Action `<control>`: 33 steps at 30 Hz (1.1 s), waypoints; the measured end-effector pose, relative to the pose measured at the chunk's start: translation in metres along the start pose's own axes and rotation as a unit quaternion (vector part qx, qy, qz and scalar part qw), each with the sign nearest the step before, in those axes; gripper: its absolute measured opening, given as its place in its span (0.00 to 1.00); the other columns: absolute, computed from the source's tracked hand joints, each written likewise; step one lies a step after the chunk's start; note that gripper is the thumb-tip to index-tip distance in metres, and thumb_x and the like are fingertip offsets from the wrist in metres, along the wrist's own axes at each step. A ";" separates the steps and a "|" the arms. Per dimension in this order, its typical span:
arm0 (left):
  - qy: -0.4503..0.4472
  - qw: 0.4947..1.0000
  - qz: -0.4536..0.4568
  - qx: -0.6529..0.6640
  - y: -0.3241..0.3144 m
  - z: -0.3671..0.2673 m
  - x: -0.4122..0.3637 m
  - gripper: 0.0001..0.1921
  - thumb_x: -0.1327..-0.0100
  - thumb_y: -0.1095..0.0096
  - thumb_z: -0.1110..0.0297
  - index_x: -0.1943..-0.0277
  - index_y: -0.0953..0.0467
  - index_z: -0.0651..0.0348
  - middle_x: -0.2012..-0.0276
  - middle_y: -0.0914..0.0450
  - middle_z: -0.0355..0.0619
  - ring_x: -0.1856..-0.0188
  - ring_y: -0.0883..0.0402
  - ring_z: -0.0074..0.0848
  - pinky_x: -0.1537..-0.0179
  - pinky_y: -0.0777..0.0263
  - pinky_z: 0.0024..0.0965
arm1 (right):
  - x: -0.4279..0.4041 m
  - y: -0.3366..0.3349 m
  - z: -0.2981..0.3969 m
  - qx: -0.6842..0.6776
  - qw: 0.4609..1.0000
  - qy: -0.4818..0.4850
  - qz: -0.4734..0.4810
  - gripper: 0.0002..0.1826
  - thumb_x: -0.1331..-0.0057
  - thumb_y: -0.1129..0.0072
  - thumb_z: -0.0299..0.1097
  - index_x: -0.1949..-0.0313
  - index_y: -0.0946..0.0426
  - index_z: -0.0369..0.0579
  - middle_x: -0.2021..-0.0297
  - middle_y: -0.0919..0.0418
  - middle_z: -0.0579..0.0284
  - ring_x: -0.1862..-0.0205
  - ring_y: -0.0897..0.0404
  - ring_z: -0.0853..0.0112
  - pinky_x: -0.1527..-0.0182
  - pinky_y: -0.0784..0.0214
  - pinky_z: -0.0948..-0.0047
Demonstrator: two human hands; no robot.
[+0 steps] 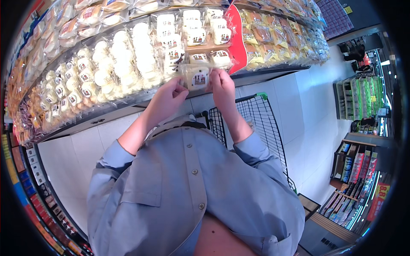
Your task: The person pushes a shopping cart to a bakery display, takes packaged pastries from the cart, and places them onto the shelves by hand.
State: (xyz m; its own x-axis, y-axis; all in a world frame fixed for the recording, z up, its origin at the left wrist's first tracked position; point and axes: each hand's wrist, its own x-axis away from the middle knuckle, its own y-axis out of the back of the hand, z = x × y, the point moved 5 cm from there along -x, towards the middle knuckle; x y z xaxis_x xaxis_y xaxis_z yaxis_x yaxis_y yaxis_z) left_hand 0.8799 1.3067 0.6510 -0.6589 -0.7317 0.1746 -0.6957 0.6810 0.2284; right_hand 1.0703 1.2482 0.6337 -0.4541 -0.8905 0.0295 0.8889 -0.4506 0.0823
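Note:
A clear plastic packet with a pale round bun (200, 78) inside is stretched between my two hands, at the front edge of the shelf display. My left hand (169, 96) pinches the packet's left edge. The right edge is held in the curled fingers of my right hand (223, 85). Dark printed writing marks the bun's wrapper. Just beyond the packet, similar wrapped white buns (221, 58) stand in rows on the shelf, some with bare brown shelf board (208, 48) showing between them.
A red divider (238, 38) separates the white buns from yellow-wrapped bread (264, 33). Below my right forearm is a black wire shopping cart (261, 116) with green corners. Pale floor tiles (294, 105) run to the right, towards a rack of green-trimmed goods (358, 96). Another person (355, 54) is farther off.

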 end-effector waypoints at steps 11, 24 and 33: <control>0.008 0.929 -0.118 -0.350 0.005 -0.025 -0.090 0.21 0.35 0.38 0.64 0.42 0.30 0.60 0.64 0.16 0.51 0.62 0.15 0.41 0.61 0.23 0.41 | -0.095 0.017 0.011 0.222 0.945 0.202 -0.129 0.11 0.31 0.51 0.34 0.64 0.23 0.40 0.66 0.19 0.46 0.62 0.21 0.50 0.57 0.29 0.55; 0.014 0.868 -0.133 -0.478 0.007 -0.042 -0.087 0.39 0.35 0.37 0.57 0.30 0.49 0.65 0.71 0.16 0.58 0.69 0.15 0.47 0.68 0.21 0.46 | -0.119 -0.004 0.007 0.307 0.883 0.321 -0.150 0.06 0.35 0.44 0.32 0.68 0.24 0.44 0.75 0.21 0.48 0.71 0.21 0.49 0.66 0.28 0.53; -0.049 0.836 -0.134 -0.530 0.018 -0.051 -0.107 0.42 0.40 0.31 0.54 0.28 0.46 0.56 0.69 0.15 0.54 0.67 0.14 0.47 0.67 0.22 0.45 | -0.131 0.000 0.011 0.285 0.907 0.297 -0.092 0.09 0.36 0.44 0.33 0.61 0.19 0.43 0.72 0.18 0.48 0.66 0.19 0.51 0.62 0.26 0.57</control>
State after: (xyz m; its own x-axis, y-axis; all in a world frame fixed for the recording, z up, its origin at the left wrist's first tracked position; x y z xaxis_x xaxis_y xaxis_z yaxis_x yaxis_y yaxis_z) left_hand 0.9529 1.3961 0.6856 -0.5757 -0.8131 -0.0860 -0.2122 0.0470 0.9761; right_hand 1.1287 1.3657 0.6410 -0.3294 -0.7565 -0.5650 0.5490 -0.6403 0.5372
